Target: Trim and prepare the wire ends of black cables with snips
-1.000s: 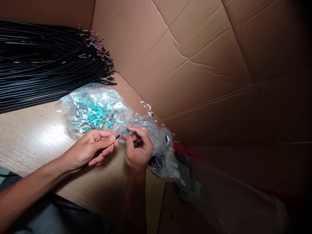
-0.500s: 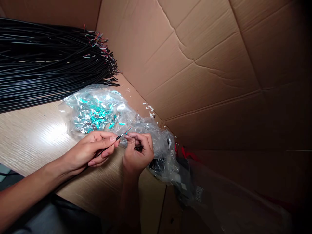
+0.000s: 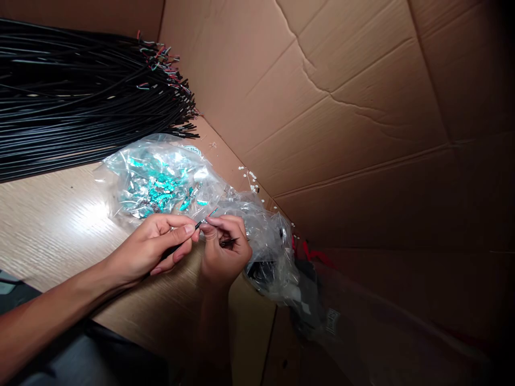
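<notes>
Drawn closer together than a moment earlier, the person's left hand (image 3: 153,249) and right hand (image 3: 225,254) meet above a wood-grain desk (image 3: 52,225). Left thumb and fingers are clamped on a thin black wire (image 3: 189,230), its long axis running up and to the right from the left palm. Its stripped tip (image 3: 212,212) points up-right, just past the right fingers (image 3: 215,221), which curl together around that end, a small dark piece (image 3: 230,243) among them. Just behind the hands lies a clear plastic bag (image 3: 161,182) of teal-and-silver terminals (image 3: 161,190). Black cables (image 3: 80,91) lie bundled at upper left, coloured ends pointing right, against a corrugated cardboard wall (image 3: 354,107). A small label (image 3: 332,321) at lower right is too blurred to read.
</notes>
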Demonstrator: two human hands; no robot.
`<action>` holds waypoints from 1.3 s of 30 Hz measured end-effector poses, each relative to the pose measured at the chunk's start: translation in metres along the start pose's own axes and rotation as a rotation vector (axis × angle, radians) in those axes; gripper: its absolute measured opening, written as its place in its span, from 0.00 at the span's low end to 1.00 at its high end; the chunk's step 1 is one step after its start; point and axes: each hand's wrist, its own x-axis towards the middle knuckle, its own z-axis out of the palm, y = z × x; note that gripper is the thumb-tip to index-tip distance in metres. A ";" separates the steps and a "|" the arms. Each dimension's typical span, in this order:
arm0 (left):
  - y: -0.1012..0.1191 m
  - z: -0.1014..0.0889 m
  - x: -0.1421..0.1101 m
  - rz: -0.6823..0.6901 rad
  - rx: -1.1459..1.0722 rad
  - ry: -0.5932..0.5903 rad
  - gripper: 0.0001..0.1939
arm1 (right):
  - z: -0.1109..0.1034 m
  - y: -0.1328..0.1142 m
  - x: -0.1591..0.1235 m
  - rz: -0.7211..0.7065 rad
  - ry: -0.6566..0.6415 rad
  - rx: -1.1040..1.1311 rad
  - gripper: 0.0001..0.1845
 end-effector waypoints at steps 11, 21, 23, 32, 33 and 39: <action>-0.001 0.007 -0.004 0.141 0.221 0.100 0.20 | 0.002 -0.007 -0.006 0.019 -0.027 -0.028 0.11; 0.004 0.018 -0.007 0.311 0.393 0.238 0.13 | 0.005 -0.002 -0.013 -0.041 0.047 -0.008 0.05; 0.003 0.019 -0.008 0.326 0.400 0.255 0.13 | 0.005 -0.003 -0.014 -0.044 0.036 -0.016 0.06; 0.002 0.018 -0.012 0.282 0.351 0.209 0.13 | 0.005 -0.007 -0.016 -0.084 0.017 -0.089 0.08; 0.002 0.019 -0.012 0.283 0.340 0.214 0.13 | 0.005 -0.008 -0.016 -0.083 0.014 -0.105 0.08; -0.001 0.025 -0.014 0.300 0.309 0.292 0.13 | 0.011 -0.015 -0.019 -0.136 0.078 -0.218 0.10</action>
